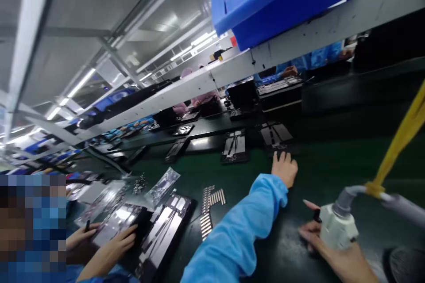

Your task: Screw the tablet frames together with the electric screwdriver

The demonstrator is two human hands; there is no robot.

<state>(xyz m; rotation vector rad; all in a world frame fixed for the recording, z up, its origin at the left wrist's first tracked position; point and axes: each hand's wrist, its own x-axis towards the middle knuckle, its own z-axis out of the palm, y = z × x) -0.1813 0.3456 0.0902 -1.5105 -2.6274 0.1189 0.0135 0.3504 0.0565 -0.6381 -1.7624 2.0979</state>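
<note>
The view is tilted. My left hand [284, 169] lies palm down on the green bench mat [332, 163], its fingertips at the near edge of a black slotted fixture [275, 135]. It holds nothing. At the lower right, my right hand [318, 241] wraps around a white electric screwdriver [338, 225], with a small black part showing by the fingers. A grey cable [352, 191] runs from the tool towards a yellow strap [403, 141] rising at the right edge.
Another person's hands [106, 243] work on a black fixture [162, 234] at lower left. Metal strips [207, 212] and clear bags [162, 188] lie nearby. More fixtures line the bench. A blue bin [282, 0] sits on a grey overhead shelf [265, 57].
</note>
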